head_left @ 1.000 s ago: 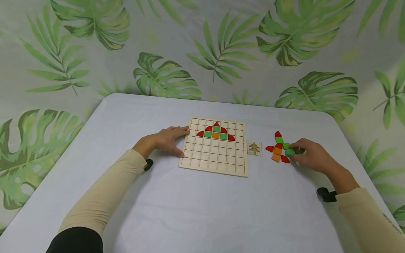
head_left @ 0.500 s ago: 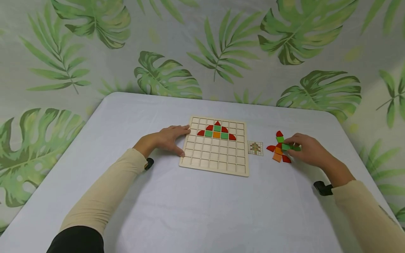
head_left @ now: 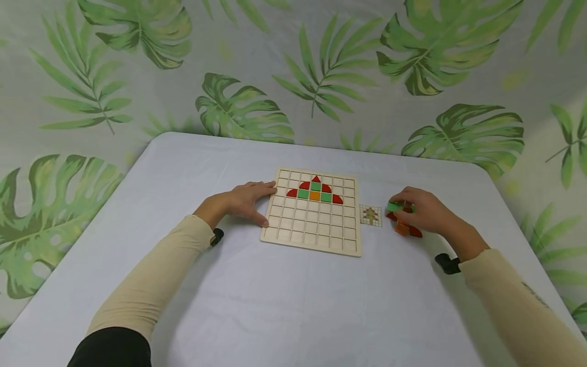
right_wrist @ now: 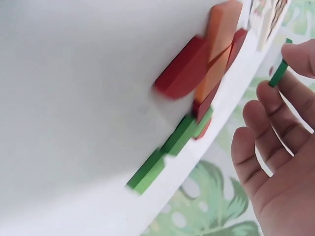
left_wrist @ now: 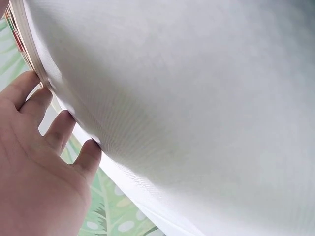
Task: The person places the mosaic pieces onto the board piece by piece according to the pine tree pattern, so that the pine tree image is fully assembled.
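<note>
My left hand (head_left: 243,202) lies at the left edge of a wooden grid board (head_left: 312,232), its fingertips and thumb touching the rim. Red, green and orange pieces form a stepped, pointed shape in the board's upper rows. To the right of the board, my right hand (head_left: 425,211) pinches a green square tile (right_wrist: 279,73) between thumb and fingers, raised over a loose group of pieces. In the right wrist view, that group has orange tiles (right_wrist: 224,29), a red rounded piece (right_wrist: 183,71) and green tiles (right_wrist: 147,169). The hand partly covers them in the head view.
A small pattern card (head_left: 370,216) with a tree-like picture lies between the board and the loose pieces. A white cloth (head_left: 293,300) covers the table. Behind it hangs a leaf-print backdrop (head_left: 321,76).
My right hand has picked up the green tile and carried it left over the loose pieces, towards the card. The left hand stays at the board's edge.
</note>
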Available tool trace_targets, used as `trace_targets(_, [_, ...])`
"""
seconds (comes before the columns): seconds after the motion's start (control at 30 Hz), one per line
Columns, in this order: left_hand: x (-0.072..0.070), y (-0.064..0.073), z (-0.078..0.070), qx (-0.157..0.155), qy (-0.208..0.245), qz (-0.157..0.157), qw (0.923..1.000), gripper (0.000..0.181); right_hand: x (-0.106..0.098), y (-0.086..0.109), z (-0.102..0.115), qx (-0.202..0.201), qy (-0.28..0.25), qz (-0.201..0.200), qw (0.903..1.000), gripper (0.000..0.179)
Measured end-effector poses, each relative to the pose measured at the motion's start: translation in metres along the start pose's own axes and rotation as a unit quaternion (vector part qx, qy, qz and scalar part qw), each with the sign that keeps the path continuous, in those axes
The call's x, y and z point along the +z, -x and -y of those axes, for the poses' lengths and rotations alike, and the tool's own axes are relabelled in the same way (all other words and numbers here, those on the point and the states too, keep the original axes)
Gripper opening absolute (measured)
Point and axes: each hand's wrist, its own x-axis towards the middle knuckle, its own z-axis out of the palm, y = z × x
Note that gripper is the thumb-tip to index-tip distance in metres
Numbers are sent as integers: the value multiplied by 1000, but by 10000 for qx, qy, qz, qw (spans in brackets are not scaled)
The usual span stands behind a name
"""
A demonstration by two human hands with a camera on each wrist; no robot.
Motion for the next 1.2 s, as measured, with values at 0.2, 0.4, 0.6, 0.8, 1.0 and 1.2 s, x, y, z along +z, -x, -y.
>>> trace_targets(0.2, [0,-1,2,3,-47,-27,10000,97,8,-21,19,-265,15,31,9996,27])
trace_targets(0.4, [2,-2,4,58,20,-4,10000,97,15,-43,46,-552,204,221,9980,29])
trace_targets(0.6, [0,-1,2,14,-62,-42,10000,97,19,-61,81,-544,271,338,9976,32])
trace_targets(0.8, [-3,1,1,-56,-62,-42,10000,97,28,-76,115,-442,106,543,9975,39])
trace_targets(1.0, [-2,0,2,-4,-23,-45,10000,98,38,-88,126,-822,194,452,9954,25])
trace_targets(1.2, [2,-2,2,24,36,-46,10000,97,53,-91,129,-759,316,662,9944,19])
